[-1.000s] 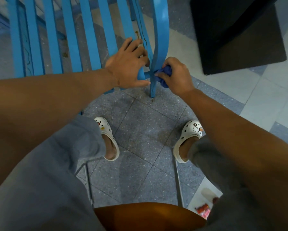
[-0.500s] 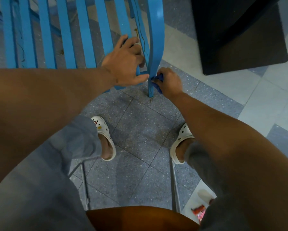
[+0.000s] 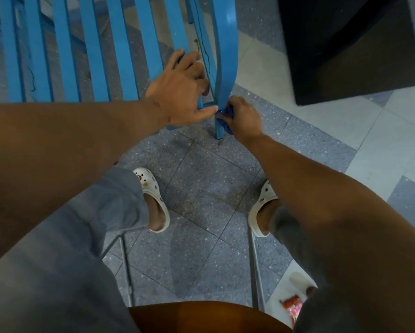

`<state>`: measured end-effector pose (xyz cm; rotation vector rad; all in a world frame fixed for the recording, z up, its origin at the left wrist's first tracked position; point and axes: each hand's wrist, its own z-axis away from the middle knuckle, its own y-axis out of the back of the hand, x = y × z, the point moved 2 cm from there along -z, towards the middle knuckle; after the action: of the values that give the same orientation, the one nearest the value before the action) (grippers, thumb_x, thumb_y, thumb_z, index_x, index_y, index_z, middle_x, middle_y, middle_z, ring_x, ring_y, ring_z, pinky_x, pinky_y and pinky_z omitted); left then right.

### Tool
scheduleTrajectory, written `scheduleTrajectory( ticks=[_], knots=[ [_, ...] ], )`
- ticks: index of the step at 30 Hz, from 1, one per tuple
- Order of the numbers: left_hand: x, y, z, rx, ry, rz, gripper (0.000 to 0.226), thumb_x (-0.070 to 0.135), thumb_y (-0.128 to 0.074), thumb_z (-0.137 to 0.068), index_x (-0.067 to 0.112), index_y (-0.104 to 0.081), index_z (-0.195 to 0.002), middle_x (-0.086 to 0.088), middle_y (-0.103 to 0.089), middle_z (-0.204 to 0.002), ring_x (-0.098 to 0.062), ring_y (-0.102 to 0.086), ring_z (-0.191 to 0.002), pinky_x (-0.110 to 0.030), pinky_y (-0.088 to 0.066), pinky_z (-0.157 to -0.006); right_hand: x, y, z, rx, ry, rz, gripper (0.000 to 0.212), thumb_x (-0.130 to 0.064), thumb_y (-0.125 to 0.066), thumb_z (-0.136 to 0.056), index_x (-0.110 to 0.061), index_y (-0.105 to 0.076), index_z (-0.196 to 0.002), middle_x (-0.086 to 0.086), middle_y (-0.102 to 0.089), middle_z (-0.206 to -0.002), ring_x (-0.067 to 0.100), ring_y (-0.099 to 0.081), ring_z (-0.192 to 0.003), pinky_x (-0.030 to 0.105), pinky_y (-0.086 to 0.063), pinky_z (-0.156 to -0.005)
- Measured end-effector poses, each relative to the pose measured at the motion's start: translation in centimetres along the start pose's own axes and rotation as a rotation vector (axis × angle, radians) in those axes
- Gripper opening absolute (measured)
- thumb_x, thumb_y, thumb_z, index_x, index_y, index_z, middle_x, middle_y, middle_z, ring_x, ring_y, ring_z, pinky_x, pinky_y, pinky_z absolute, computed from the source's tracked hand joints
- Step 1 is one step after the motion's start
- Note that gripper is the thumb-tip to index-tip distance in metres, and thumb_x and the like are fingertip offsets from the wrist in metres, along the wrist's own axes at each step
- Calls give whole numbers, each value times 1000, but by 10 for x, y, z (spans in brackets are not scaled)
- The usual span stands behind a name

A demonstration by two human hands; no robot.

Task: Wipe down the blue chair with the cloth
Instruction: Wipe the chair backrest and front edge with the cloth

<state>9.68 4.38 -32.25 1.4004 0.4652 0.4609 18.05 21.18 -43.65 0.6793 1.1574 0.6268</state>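
Blue slats of the chair (image 3: 120,51) fill the top of the head view, its leg standing on the speckled floor tiles (image 3: 201,188). The left hand (image 3: 180,92) curls over the seat's edge, gripping it. The right hand (image 3: 243,117) clutches a dark blue cloth (image 3: 225,116) against that leg, low down.

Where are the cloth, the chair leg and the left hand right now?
cloth (image 3: 226,121), head view, on its bunched fabric by the right fingers.
chair leg (image 3: 219,131), head view, near its foot.
left hand (image 3: 180,92), head view, on its back.
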Motion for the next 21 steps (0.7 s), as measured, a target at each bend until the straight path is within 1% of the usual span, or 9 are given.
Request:
scheduleTrajectory(
  ticks=[3,7,10,11,12,13,15,18,21],
  knots=[
    [-1,0,0,8,-3,-5,68,76,-39,-87,18,-74,-99,-9,-58,-119,-33,-35,-139,-57,-17,-122,2,-12,0,-8,-98,-42,28,-42,-67,-92,-17,-57,-100,0,-54,-98,27,-60,-86,32,-40,-67],
    [0,0,-1,6,0,-27,68,74,-40,-88,17,-75,-101,-9,-58,-116,-34,-36,-138,-57,-17,-122,2,7,0,16,50,-113,32,-45,-66,-91,-15,-60,-100,0,-60,-99,19,-58,-84,30,-39,-65],
    [1,0,0,3,-16,-26,64,70,-43,-87,17,-76,-101,-10,-59,-115,-34,-38,-136,-57,-18,-122,-4,28,2,87,151,-130,33,-50,-65,-87,-19,-59,-96,-16,-55,-84,-3,-56,-73,11,-37,-58],
    [1,1,0,-2,-19,-26,62,68,-43,-86,18,-76,-100,-9,-59,-114,-34,-38,-136,-57,-18,-122,-4,30,1,86,168,-102,33,-50,-67,-87,-20,-61,-98,-16,-57,-86,-3,-57,-76,12,-41,-61],
    [1,2,0,-7,-18,-25,60,67,-44,-85,18,-75,-99,-9,-59,-114,-34,-39,-136,-57,-18,-122,-4,30,-2,69,178,-52,33,-49,-69,-87,-20,-62,-102,-11,-60,-92,2,-59,-81,20,-46,-67],
    [1,3,0,-11,-15,-21,59,66,-44,-85,18,-75,-98,-9,-59,-113,-34,-39,-135,-57,-18,-121,-3,28,-4,48,176,5,34,-46,-71,-88,-19,-63,-107,-4,-63,-100,12,-61,-88,31,-50,-72],
    [1,5,0,-13,-4,-9,58,64,-43,-84,17,-75,-96,-9,-59,-112,-34,-39,-135,-56,-18,-121,-3,21,-8,-3,107,62,33,-42,-71,-89,-17,-65,-110,4,-65,-106,25,-63,-95,40,-53,-76],
    [0,5,-1,-19,1,8,57,63,-44,-83,16,-74,-95,-9,-59,-113,-34,-39,-136,-57,-17,-122,-8,14,-6,-31,1,14,29,-37,-73,-89,-17,-65,-108,5,-68,-103,26,-66,-90,43,-57,-78],
    [0,4,-1,-12,2,24,56,62,-45,-83,16,-73,-95,-9,-59,-113,-34,-38,-137,-57,-16,-122,-11,23,-4,0,22,-45,31,-39,-75,-86,-17,-65,-105,4,-69,-101,23,-67,-87,43,-57,-77]
  ],
)
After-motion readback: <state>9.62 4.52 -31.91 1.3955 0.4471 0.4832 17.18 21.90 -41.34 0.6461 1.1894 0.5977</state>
